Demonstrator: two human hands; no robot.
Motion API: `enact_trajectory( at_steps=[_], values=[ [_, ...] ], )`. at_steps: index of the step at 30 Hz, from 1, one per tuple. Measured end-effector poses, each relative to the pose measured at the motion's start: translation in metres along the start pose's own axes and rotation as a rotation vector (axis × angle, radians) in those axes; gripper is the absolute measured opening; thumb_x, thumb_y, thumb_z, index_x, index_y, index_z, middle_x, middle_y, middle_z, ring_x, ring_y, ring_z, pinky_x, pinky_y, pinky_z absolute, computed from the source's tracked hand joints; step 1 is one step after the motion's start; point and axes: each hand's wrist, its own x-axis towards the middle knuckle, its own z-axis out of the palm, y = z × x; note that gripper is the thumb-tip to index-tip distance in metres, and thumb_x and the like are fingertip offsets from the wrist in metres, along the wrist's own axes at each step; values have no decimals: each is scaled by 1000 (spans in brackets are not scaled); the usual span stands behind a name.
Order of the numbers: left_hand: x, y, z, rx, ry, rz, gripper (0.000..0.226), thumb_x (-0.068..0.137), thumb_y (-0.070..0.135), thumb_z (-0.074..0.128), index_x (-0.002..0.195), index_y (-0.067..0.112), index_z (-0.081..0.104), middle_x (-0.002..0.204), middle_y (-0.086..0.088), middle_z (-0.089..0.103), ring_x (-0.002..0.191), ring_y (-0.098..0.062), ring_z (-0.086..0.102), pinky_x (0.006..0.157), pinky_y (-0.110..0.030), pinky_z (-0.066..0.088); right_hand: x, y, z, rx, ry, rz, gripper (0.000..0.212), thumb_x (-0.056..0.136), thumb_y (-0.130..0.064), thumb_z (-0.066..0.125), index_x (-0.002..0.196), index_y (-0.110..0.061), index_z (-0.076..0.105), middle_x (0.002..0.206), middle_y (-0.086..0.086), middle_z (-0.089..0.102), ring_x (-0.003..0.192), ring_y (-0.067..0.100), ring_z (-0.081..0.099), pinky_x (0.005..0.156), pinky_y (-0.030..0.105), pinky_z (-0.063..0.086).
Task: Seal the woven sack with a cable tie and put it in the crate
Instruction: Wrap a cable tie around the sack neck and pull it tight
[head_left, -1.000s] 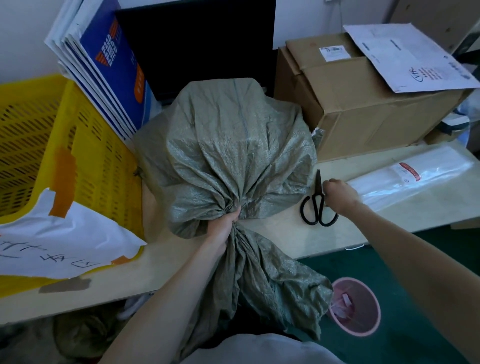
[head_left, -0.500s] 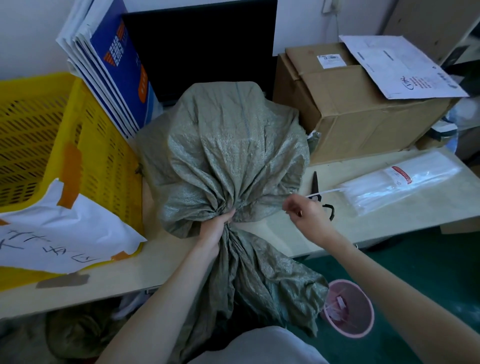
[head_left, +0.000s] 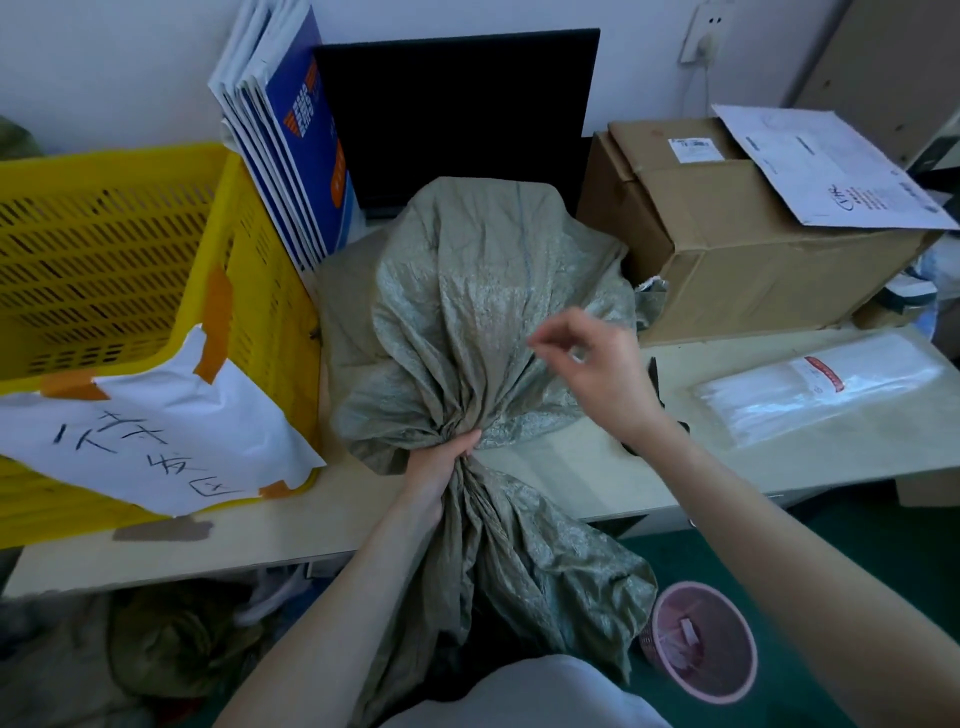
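Note:
A grey-green woven sack (head_left: 483, 291) lies on the table between the crate and a cardboard box. Its loose mouth end hangs over the front edge. My left hand (head_left: 441, 462) grips the gathered neck of the sack at the table edge. My right hand (head_left: 592, 369) hovers over the sack's right side, thumb and forefinger pinched on a thin white cable tie (head_left: 575, 357), which is blurred and barely shows. The yellow slotted crate (head_left: 104, 161) stands at the left with a handwritten paper sheet taped to its front.
A clear pack of white cable ties (head_left: 821, 389) lies on the table at the right. Black scissors (head_left: 653, 371) are mostly hidden behind my right wrist. A cardboard box (head_left: 727, 260) with papers on top, a black monitor (head_left: 457, 114), leaning folders (head_left: 291, 145) and a pink bin (head_left: 701, 639) surround the spot.
My right hand went from the pack by the scissors, drew out a cable tie and carried it left and up over the sack. My left hand kept its grip on the neck.

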Motion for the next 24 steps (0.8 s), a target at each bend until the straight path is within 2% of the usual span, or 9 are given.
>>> enact_trajectory(
  at_steps=[4, 6, 8, 10, 12, 18, 21, 24],
  values=[
    [-4, -1, -3, 12, -17, -6, 66, 71, 21, 82, 126, -5, 56, 122, -15, 65, 107, -27, 62, 100, -40, 46, 32, -26, -15, 143, 166, -11, 9, 85, -5, 66, 91, -11, 63, 86, 6, 71, 77, 14, 69, 76, 23, 56],
    [-5, 0, -3, 1, -23, 0, 62, 70, 22, 83, 124, 3, 60, 120, -10, 66, 107, -26, 62, 102, -43, 46, 46, -36, -23, 229, 252, -16, 8, 83, -3, 67, 89, -7, 62, 83, 15, 70, 72, 19, 69, 74, 29, 57],
    [-7, 0, -4, -2, -41, 5, 62, 71, 22, 82, 125, 2, 59, 119, -8, 66, 105, -24, 63, 99, -39, 47, 58, -45, -31, 328, 333, -13, 9, 81, 0, 67, 84, -6, 61, 81, 21, 68, 69, 22, 67, 71, 32, 57],
    [-11, 0, -6, -4, -76, 27, 55, 76, 21, 80, 122, 1, 59, 118, -6, 66, 101, -18, 63, 90, -30, 48, 66, -50, -36, 398, 381, -7, 13, 80, 2, 67, 81, -8, 60, 78, 17, 68, 67, 21, 67, 69, 32, 57],
    [-16, -1, -7, -11, -118, 45, 41, 79, 15, 77, 117, 10, 62, 114, -3, 66, 94, -10, 62, 83, -25, 46, 70, -50, -37, 444, 410, 35, 16, 80, 4, 66, 79, -10, 59, 77, 13, 68, 62, 16, 66, 66, 29, 55],
    [-25, 0, -10, -24, -150, 54, 43, 78, 11, 77, 117, 14, 59, 110, 0, 64, 95, -13, 61, 90, -26, 43, 63, -29, -23, 547, 449, 230, 19, 80, 5, 65, 76, -11, 54, 74, 15, 65, 58, 13, 63, 64, 26, 52],
    [-25, -1, -11, -17, -132, 88, 45, 75, 10, 79, 116, 15, 60, 111, 1, 65, 92, -8, 61, 88, -24, 42, 55, -18, -18, 613, 461, 319, 21, 80, 8, 64, 76, -9, 52, 74, 16, 63, 56, 12, 63, 63, 24, 52],
    [-27, 1, -10, 16, -154, 114, 49, 75, 12, 80, 120, 15, 60, 118, 1, 66, 101, -12, 61, 91, -25, 42, 49, -11, -15, 687, 458, 387, 23, 81, 10, 61, 77, -9, 50, 75, 15, 63, 56, 12, 62, 64, 25, 53]
  ],
)
